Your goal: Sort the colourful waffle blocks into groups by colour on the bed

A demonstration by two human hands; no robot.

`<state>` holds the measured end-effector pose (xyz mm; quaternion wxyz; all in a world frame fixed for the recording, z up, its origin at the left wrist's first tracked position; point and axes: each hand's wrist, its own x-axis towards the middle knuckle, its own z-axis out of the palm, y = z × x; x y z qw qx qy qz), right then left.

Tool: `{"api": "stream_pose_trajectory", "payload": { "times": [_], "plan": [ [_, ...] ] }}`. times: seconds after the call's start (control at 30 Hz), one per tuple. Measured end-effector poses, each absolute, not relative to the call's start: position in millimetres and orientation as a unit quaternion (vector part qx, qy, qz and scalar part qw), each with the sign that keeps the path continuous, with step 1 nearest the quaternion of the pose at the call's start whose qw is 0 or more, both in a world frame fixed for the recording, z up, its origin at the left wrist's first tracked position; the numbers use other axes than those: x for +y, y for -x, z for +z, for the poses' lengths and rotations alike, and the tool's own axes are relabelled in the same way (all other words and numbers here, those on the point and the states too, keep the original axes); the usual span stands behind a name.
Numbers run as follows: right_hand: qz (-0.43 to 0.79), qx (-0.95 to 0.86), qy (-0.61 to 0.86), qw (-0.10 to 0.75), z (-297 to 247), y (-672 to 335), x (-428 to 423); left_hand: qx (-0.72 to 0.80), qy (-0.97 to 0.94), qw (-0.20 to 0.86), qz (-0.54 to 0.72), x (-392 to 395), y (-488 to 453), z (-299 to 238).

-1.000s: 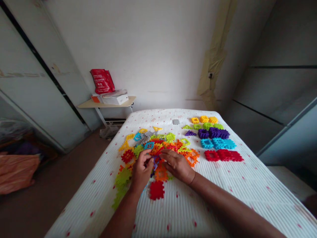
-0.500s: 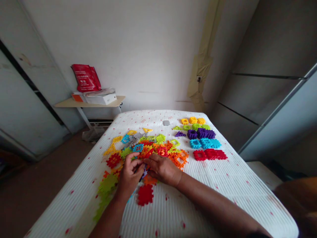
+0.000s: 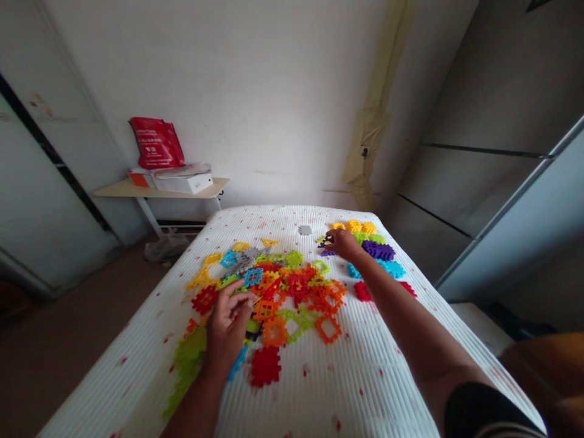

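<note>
My right hand [image 3: 343,242] reaches far across the white ribbed cover [image 3: 356,383] to the sorted rows, its fingers closed on a small purple piece [image 3: 325,246] at the left end of the purple row [image 3: 379,249]. My left hand [image 3: 227,321] rests on the near left side of the mixed pile of plastic interlocking tiles [image 3: 287,286], fingers curled in a pinch over pieces I cannot make out. Around it lie orange frames [image 3: 274,331], a big red tile [image 3: 266,365] and lime green tiles [image 3: 189,356].
Sorted rows lie at the far right: yellow [image 3: 354,226], green [image 3: 370,238], blue [image 3: 393,268], red [image 3: 362,292]. A lone grey tile [image 3: 305,230] lies beyond the pile. A wall shelf [image 3: 159,190] at the left holds a red bag [image 3: 156,143] and a white box [image 3: 183,182].
My right hand left the pile and stretched out to the purple row at the far right. My left hand stayed on the pile. Orange frames where both hands met now lie uncovered.
</note>
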<state>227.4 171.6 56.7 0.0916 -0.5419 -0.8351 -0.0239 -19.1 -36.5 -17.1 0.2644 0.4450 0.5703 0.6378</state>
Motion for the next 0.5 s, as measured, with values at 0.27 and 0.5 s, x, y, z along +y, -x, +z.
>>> {"api": "stream_pose_trajectory", "payload": {
  "times": [0.27, 0.5],
  "plan": [
    [-0.034, -0.833, 0.551, 0.017, 29.5, -234.7, 201.1, 0.58, -0.449, 0.269, 0.624, -34.6, 23.7, -22.2],
    [-0.042, -0.834, 0.549, -0.016, 22.0, -232.4, 211.1, 0.579, -0.454, 0.265, 0.623, -34.4, 23.7, -21.6]
  ]
}}
